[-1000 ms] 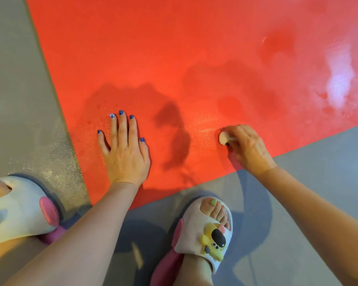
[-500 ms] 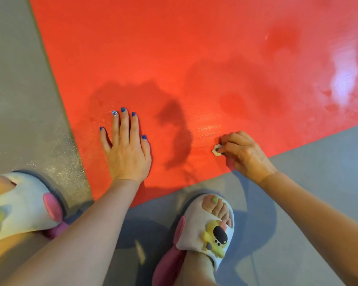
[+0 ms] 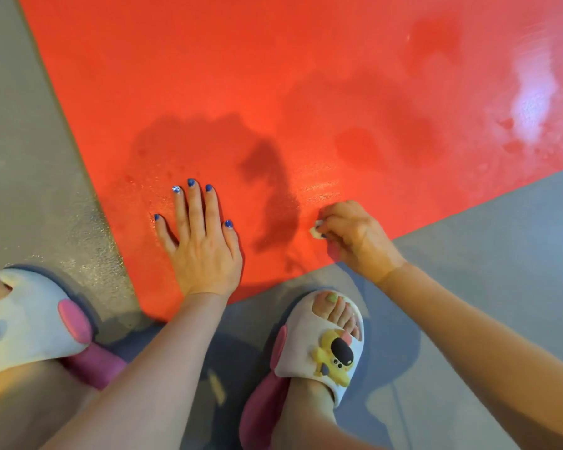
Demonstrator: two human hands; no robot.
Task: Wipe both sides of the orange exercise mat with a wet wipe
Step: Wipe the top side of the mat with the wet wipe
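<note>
The orange exercise mat (image 3: 273, 76) lies flat on the grey floor (image 3: 468, 287), and its near corner points toward the person, reaching down between the two feet. The left hand (image 3: 202, 248) rests palm down on the mat just inside that corner, fingers straight and slightly spread, with blue-painted nails; it holds nothing. The right hand (image 3: 355, 235) sits at the mat's near edge, to the right of the left hand and apart from it, with the fingers curled tightly around a small white wet wipe (image 3: 316, 229). Only a small wad of the wipe shows past the fingertips, and it touches the mat surface just inside the edge. The mat near both hands shows a damp sheen and scattered droplets, and a bright glare patch lies on the mat toward its far right side. Dark shadows fall on the mat between and beyond the two hands. The left slipper (image 3: 26, 319), white with a pink patch, stands on the floor beside the mat's left edge. The right slipper (image 3: 319, 342), white with a yellow and black figure on top and an open toe, stands on the floor just below the mat's near edge, under the right hand's wrist.
</note>
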